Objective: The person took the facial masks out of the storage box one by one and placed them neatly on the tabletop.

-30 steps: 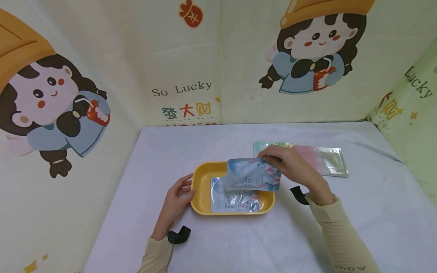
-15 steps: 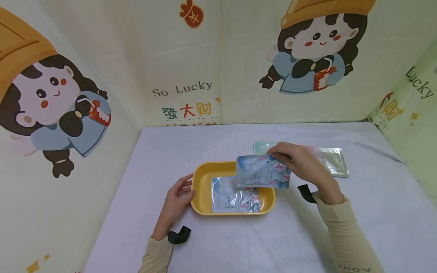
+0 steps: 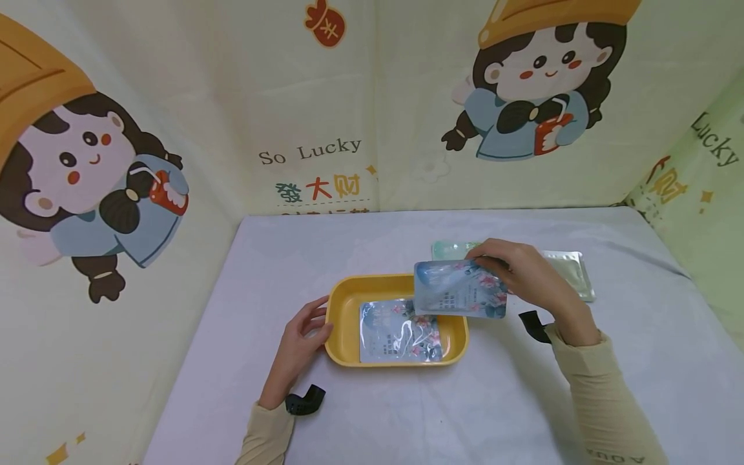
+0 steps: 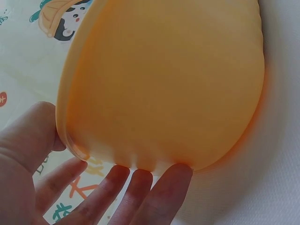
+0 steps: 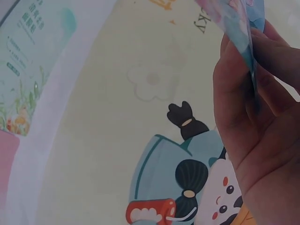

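My right hand (image 3: pixel 531 274) pinches a blue, flower-printed face mask packet (image 3: pixel 456 290) by its upper right corner. The packet is raised over the right end of a yellow tray (image 3: pixel 349 282), overlapping its back rim in the head view. In the right wrist view the packet (image 5: pixel 243 35) is seen nearly edge-on between thumb and fingers. A matching blue packet (image 3: pixel 389 336) lies flat in the tray. At the tray's left end, my left hand (image 3: pixel 299 342) rests its fingertips on the outer wall, thumb at the rim; the left wrist view shows these fingers (image 4: pixel 164 194) spread.
Behind the right hand lie a green packet (image 3: pixel 453 250) and a packet with a silver end (image 3: pixel 572 274), partly hidden. A pink edge (image 5: pixel 7 159) shows beside the green one in the right wrist view. White cloth (image 3: pixel 372 413) covers the table; printed curtains (image 3: pixel 407 116) stand behind.
My right hand has carried its blue packet rightward and slightly back, uncovering more of the packet in the tray. The left hand and tray have stayed in place.
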`<state>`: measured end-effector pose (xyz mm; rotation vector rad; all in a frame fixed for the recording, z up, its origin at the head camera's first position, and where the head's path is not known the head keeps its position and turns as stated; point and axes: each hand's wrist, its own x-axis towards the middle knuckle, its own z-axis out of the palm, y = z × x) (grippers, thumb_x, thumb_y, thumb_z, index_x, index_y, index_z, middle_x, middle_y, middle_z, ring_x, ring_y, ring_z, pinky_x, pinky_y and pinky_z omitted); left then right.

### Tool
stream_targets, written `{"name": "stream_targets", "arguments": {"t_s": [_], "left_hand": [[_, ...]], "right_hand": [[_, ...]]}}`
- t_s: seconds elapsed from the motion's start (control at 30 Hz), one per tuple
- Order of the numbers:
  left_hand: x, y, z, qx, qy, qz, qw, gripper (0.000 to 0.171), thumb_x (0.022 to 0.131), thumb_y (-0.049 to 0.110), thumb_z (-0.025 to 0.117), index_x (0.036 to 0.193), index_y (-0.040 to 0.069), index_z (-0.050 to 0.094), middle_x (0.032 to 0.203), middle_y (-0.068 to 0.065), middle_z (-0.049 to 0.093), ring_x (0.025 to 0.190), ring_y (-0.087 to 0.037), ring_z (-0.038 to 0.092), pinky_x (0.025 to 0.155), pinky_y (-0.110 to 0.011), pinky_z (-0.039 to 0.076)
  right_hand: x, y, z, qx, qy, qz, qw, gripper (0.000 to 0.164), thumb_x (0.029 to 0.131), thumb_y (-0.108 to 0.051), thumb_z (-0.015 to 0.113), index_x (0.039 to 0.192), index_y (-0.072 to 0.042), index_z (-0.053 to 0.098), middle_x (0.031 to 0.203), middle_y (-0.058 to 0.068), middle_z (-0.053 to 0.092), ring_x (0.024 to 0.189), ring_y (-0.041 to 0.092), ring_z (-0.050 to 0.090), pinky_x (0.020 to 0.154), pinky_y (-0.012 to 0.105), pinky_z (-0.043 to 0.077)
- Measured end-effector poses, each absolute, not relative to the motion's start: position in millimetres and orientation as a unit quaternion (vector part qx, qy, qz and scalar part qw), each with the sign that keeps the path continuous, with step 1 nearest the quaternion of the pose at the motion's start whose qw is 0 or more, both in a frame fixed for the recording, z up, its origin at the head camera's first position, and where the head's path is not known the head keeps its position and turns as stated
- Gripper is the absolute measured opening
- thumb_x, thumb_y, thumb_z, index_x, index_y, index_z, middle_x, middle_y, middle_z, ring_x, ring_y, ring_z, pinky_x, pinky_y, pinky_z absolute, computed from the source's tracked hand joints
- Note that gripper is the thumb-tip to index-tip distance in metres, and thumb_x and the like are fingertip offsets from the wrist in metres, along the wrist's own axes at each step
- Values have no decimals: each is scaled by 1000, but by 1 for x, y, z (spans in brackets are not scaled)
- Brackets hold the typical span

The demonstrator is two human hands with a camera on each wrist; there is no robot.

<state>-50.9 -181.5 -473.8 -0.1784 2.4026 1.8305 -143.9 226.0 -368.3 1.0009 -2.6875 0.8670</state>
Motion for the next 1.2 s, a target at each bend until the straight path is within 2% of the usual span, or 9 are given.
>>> {"name": "stream_targets", "arguments": {"t_s": [0.2,0.43,0.73,1.0,1.13,1.2], "left_hand": [[-52,-181,-475,-66,791,606,56,49,93,21,70,139,31,54,130,-6,58,117,-27,59,75,-29,59],[-52,-180,-474,-61,789,609,58,50,93,21,70,140,28,53,131,-9,57,117,-28,59,75,-27,59],[-51,-179,-474,-66,786,612,62,52,93,21,70,142,27,52,135,-9,55,121,-28,57,76,-29,59],[-50,-179,-473,-65,788,610,58,51,93,21,70,140,28,53,132,-9,56,119,-28,57,78,-28,59],[-50,-179,-472,-64,789,608,58,51,93,23,70,141,27,53,133,-9,56,119,-27,57,82,-28,58],[-50,-179,-473,-64,790,608,57,51,93,23,70,141,27,53,133,-9,56,120,-27,57,82,-28,58]], "right_hand": [[-143,234,-369,322,-899,290,64,26,90,4,67,110,-12,71,104,-1,71,82,12,61,70,24,55],[-141,245,-371,321,-901,284,71,24,90,3,67,108,-12,71,100,-2,70,80,10,59,69,21,52],[-138,258,-372,308,-912,264,66,25,89,4,68,109,-11,71,105,0,71,87,12,61,76,20,53],[-137,268,-373,291,-922,249,55,26,89,2,69,112,-10,72,115,7,71,96,19,65,83,31,57],[-138,274,-373,284,-925,247,46,30,88,4,68,115,-9,71,121,10,70,105,24,66,89,31,55],[-138,277,-372,284,-926,246,45,30,88,5,68,115,-9,71,122,11,69,107,27,66,92,25,53]]}}
